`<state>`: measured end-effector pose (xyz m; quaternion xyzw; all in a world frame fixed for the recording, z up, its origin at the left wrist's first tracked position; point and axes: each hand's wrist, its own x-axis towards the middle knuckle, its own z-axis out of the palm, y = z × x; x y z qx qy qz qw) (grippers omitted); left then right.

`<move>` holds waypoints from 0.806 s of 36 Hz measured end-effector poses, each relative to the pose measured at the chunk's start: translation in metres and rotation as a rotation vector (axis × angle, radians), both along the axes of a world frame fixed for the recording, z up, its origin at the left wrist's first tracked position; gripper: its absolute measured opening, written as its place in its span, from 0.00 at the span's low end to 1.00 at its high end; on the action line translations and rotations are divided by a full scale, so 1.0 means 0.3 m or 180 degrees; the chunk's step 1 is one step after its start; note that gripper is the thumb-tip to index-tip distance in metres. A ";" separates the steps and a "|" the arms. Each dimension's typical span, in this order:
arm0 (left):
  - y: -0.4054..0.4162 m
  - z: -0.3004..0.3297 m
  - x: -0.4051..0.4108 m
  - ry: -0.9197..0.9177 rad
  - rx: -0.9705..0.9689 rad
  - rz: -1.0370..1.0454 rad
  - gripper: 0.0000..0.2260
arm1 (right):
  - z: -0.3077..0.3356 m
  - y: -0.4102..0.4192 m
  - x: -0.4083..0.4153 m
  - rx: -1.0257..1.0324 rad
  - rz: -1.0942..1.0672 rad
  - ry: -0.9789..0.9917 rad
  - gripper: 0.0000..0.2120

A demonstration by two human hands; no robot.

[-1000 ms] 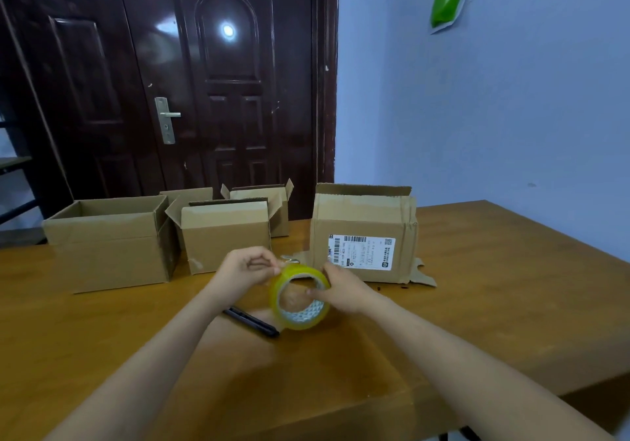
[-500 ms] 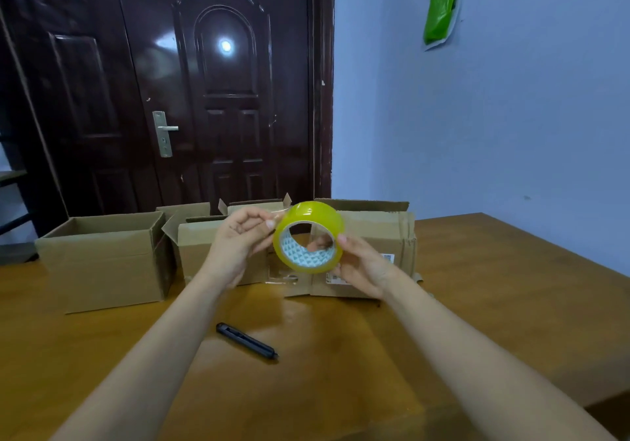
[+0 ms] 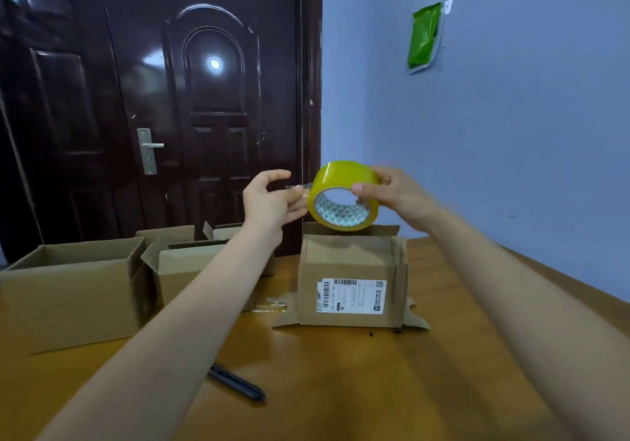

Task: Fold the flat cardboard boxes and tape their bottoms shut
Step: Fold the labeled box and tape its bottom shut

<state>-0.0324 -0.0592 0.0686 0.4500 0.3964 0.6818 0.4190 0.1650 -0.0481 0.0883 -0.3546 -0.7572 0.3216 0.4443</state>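
Observation:
My right hand (image 3: 397, 193) grips a yellow tape roll (image 3: 344, 195) held in the air above a cardboard box (image 3: 353, 280) that bears a white shipping label. Just left of the roll, my left hand (image 3: 272, 202) pinches the loose clear end of the tape between thumb and fingers. The labelled box stands on the wooden table (image 3: 341, 372) with flaps splayed out at its base. Three more folded boxes stand to the left: a large one (image 3: 68, 290), a middle one (image 3: 184, 267) and a small one (image 3: 225, 231) behind.
A black utility knife (image 3: 238, 384) lies on the table under my left forearm. A crumpled bit of clear tape (image 3: 271, 304) lies beside the labelled box. A dark door and a blue wall with a green packet (image 3: 424, 38) stand behind.
Both hands have lifted the tape roll from just above the table up to above the labelled box. My left hand now pulls the tape's end a little away from the roll.

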 end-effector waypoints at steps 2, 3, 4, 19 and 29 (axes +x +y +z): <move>0.028 0.035 0.024 -0.0005 -0.0051 -0.0005 0.13 | 0.048 0.002 0.027 0.0177 -0.0198 -0.0321 0.12; 0.040 0.055 0.029 -0.0057 -0.0091 -0.0018 0.13 | 0.072 0.001 0.046 0.0234 -0.0314 -0.0560 0.12; 0.052 0.074 0.027 -0.0146 -0.0122 -0.0035 0.13 | 0.093 0.004 0.068 0.0284 -0.0457 -0.0890 0.12; 0.144 0.162 0.012 0.0316 -0.0131 -0.0328 0.14 | 0.088 0.079 0.353 -0.0517 0.0307 -0.0113 0.26; 0.156 0.161 -0.020 0.1523 0.0323 0.0272 0.18 | 0.074 0.093 0.357 0.0033 -0.1183 -0.2028 0.21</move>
